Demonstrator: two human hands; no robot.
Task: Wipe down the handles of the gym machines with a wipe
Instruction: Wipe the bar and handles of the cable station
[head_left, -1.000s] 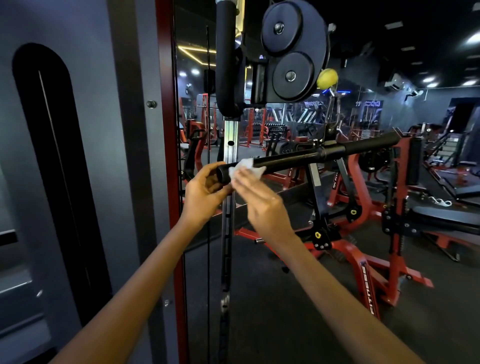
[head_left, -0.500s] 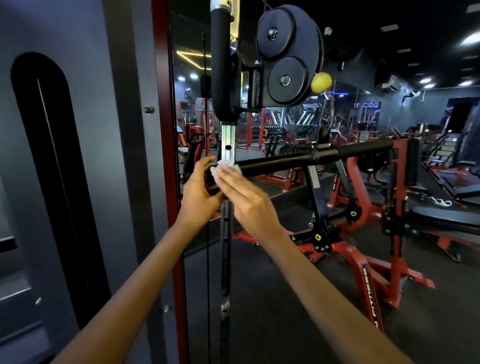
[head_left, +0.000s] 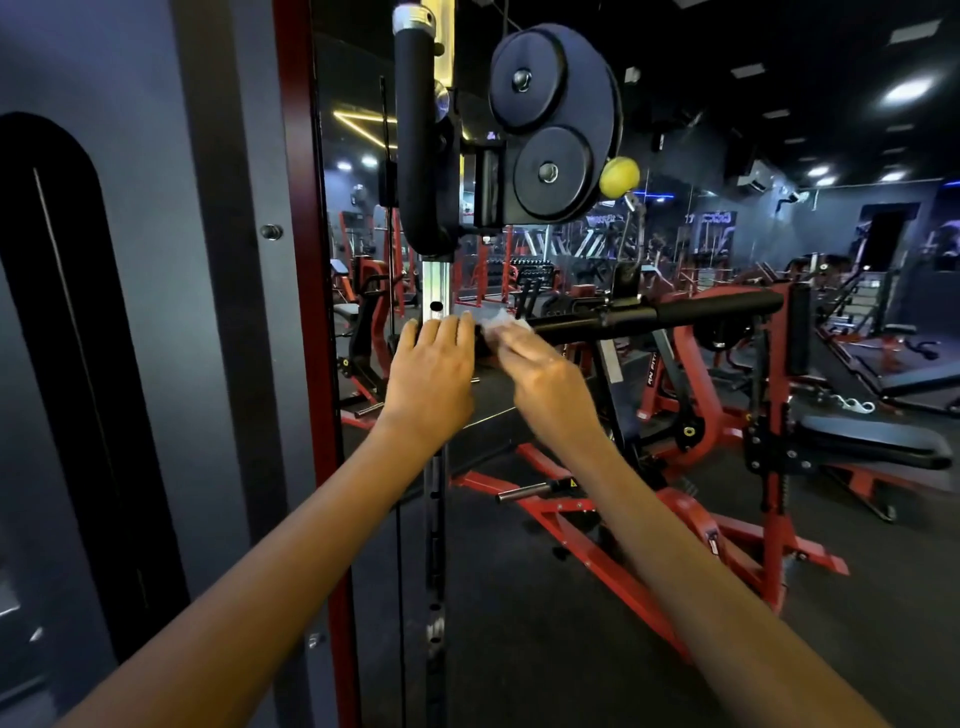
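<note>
A black horizontal bar handle (head_left: 644, 314) hangs from the cable machine and runs from centre to right. My left hand (head_left: 434, 366) is wrapped over its left end, back of the hand toward me. My right hand (head_left: 540, 371) presses a white wipe (head_left: 506, 328) against the bar just right of the left hand; only a small part of the wipe shows above the fingers. A padded black grip (head_left: 727, 304) covers the bar's far right end.
The machine's steel upright (head_left: 434, 296) with holes stands behind my hands, under black pulley discs (head_left: 553, 122) and a yellow ball (head_left: 619, 176). A red-edged wall panel (head_left: 296, 312) is at left. Red plate-loaded machines (head_left: 685, 415) and benches fill the floor to the right.
The left hand has turned from gripping the bar end sideways to lying over it. The right hand with the wipe slid left to the bar's end, then slightly right again.
</note>
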